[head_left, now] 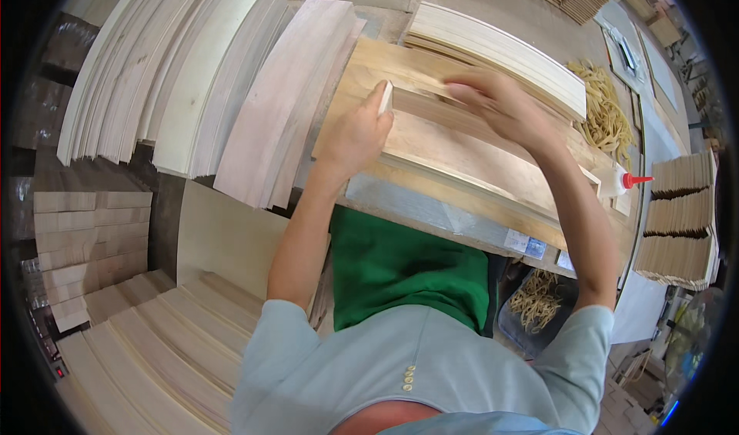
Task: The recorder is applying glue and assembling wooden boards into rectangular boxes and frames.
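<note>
A long, shallow assembly of pale wooden boards (462, 146) lies in front of me on the workbench, one board standing on edge. At its left end my left hand (358, 135) is closed around a short pale wooden piece (386, 98), thumb on top. My right hand (500, 108) is over the far side of the boards, smeared by motion, so its fingers and anything in them are unclear. A white glue bottle (613, 181) with a red nozzle is beside the right end of the assembly.
Stacked planks (289, 100) stand at the left, more boards (493, 50) behind the assembly. Tan rubber bands (603, 108) lie in a heap at the right, near upright thin wooden slats (677, 215). A dark bin (539, 312) of bands sits below the bench edge.
</note>
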`<state>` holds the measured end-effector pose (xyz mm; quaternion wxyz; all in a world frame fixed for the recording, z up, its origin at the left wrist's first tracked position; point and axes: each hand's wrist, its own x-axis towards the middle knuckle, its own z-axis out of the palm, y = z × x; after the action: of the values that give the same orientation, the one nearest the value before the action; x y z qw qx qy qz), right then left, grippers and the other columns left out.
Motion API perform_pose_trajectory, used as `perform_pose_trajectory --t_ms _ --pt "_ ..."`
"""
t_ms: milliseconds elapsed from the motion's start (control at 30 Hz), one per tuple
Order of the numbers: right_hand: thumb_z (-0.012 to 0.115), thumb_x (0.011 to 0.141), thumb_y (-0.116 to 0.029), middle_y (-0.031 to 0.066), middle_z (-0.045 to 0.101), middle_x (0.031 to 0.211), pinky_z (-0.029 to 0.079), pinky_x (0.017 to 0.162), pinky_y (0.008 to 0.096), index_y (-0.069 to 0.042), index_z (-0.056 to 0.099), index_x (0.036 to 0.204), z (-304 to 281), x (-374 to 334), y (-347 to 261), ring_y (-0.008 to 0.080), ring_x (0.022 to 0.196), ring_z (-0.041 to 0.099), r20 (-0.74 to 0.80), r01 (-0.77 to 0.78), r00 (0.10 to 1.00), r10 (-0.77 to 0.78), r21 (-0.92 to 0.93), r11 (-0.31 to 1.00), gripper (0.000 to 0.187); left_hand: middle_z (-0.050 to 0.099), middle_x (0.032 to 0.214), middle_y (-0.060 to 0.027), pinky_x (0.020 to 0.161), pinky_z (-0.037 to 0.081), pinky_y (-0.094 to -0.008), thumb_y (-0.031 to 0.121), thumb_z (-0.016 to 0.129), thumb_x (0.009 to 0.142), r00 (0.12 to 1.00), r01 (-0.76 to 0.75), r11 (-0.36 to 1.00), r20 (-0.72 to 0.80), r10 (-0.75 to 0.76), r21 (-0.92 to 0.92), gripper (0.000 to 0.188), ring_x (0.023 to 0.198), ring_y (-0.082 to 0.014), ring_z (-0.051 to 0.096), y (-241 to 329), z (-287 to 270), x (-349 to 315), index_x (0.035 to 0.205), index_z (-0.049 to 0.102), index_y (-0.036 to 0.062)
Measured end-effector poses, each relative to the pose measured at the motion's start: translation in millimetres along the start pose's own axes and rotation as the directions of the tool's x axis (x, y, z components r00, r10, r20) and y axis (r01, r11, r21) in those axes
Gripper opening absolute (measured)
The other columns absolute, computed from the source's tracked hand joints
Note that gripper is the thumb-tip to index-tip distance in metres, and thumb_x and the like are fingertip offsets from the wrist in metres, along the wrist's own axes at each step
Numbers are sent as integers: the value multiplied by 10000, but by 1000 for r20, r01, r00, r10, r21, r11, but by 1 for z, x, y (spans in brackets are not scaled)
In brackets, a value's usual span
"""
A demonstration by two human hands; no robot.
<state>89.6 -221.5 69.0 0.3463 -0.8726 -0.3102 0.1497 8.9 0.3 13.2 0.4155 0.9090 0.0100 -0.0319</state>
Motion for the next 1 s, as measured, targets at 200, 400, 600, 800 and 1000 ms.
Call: perform_pose_trajectory --t_ms 200,400,600,800,1000 --pt "519 958 -337 27 578 670 415 580 305 -23 683 1000 13 72 -11 122 626 486 453 -215 864 221 -66 974 357 565 1071 -349 862 434 -418 171 443 904 999 -5 1000 38 5 -22 535 1012 -418 578 3 -1 -1 1363 332 -80" --pt "565 927 -329 16 592 709 464 565 295 -48 693 1004 7 86 -26 118 661 520 513 -337 768 383 -184 923 318 600 947 -299 745 451 -500 151 461 892 997 -24 999 69 22 29 525 834 -429 593 14 -10 -4 1328 343 -115" --pt "572 908 -344 67 657 886 530 656 342 -29 664 1060 4 88 -21 164 806 596 468 -318 818 335 -119 941 362 607 954 -283 744 449 -508 191 460 908 982 -179 970 -21 185 165 500 833 -448 584 -1 2 5 1345 378 -38" --pt "520 938 -388 155 643 1059 489 838 301 1 601 1156 -31 8 9 205 999 599 -45 20 999 -24 -73 997 454 468 1322 -243 1011 338 -365 319 465 950 994 -98 990 -53 93 -100 542 1245 -345 435 4 -2 1 1396 365 27" --pt "555 939 -329 31 622 760 508 611 234 -43 650 1082 -117 -189 69 100 681 609 -408 -624 684 605 102 775 334 377 1437 -161 1096 215 -315 312 434 980 995 -32 963 77 55 -268 529 1348 -231 314 5 -6 5 1414 349 22"
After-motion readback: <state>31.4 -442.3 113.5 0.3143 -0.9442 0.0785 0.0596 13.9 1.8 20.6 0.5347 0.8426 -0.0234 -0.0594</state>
